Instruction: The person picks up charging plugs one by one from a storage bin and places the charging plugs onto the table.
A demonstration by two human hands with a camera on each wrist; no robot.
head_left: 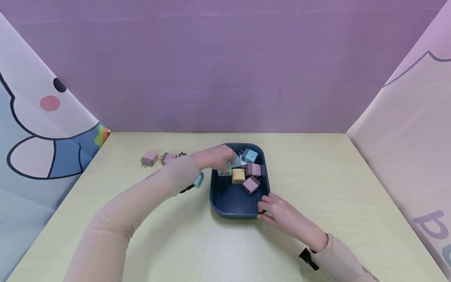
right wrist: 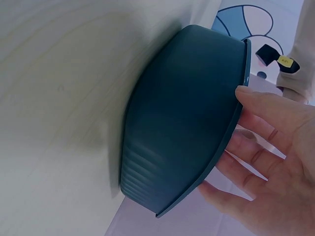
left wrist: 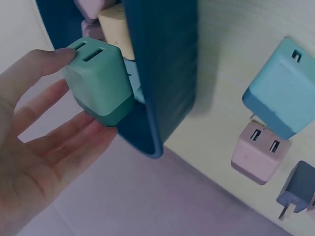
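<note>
"Across the middle of the pale table, what to notice first?"

"At the centre, a dark blue tray, upright, with plugs clustered in the far half."

"And the hands?"

"At the near right corner, the right hand, pinching the rim, probably to steady the tray. Inside the far left edge, the left hand, holding a green plug between thumb and fingers. Not spread wide."

"Green plug down yet?"

"Just inside the left wall, certainly. Touching the bottom or not, cannot tell."

"Already in?"

"Toward the middle, a yellow plug; beside it, two pink plugs; farther off, a blue plug."

"And outside?"

"Left of the tray, another blue plug, more pink plugs and a dark plug."

"At which step, then?"

"Apparently partway through filling the tray, placing the green one."

"Calling for what next?"

"Probably for setting it down beside the others, loosening the fingers, lifting clear of the wall and reaching left. Mind the metal prongs there; liable to catch."
</note>
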